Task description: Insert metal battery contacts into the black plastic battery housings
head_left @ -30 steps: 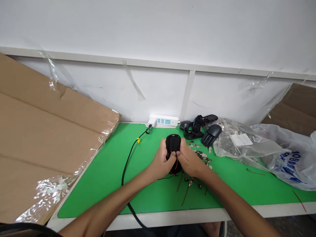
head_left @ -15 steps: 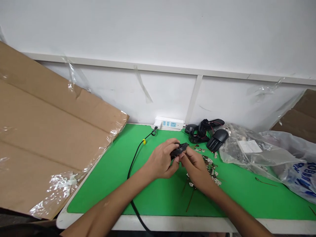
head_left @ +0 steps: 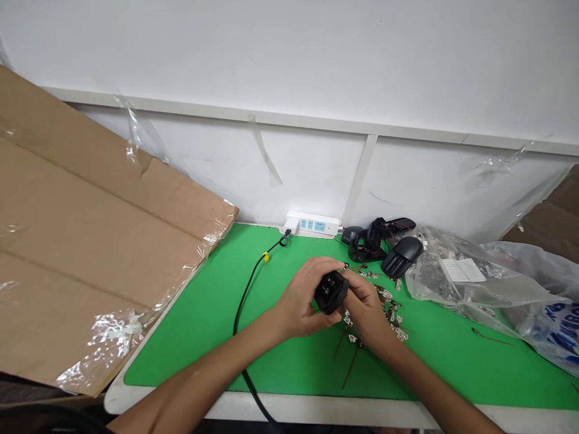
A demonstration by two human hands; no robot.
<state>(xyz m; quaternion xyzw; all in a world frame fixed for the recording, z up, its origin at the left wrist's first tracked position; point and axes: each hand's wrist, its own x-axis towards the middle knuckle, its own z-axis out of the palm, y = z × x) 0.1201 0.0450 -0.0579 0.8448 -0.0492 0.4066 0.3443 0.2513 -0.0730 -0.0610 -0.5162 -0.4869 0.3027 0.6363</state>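
My left hand (head_left: 301, 298) is closed around a black plastic housing (head_left: 331, 293), fingers over the top and thumb below. The housing's hollow end faces me, and small metal pieces show inside it. Against its right side, the curled fingers of my right hand (head_left: 365, 304) hold it too; their tips are partly hidden. Beneath and beside my right hand lies a scattered pile of small metal contact plates (head_left: 388, 295), some with thin reddish-brown wires.
Behind the pile sit several black plastic parts (head_left: 401, 256) with red wires. Clear plastic bags (head_left: 434, 288) fill the right side. A white power strip (head_left: 314, 224) with a black cable (head_left: 246, 295) stands by the wall. Cardboard (head_left: 113, 241) leans along the green table's left edge.
The black housing has been turned so that its hollow end faces me; before, it lay edge-on between my fingers. Both hands remain on it in nearly the same place.
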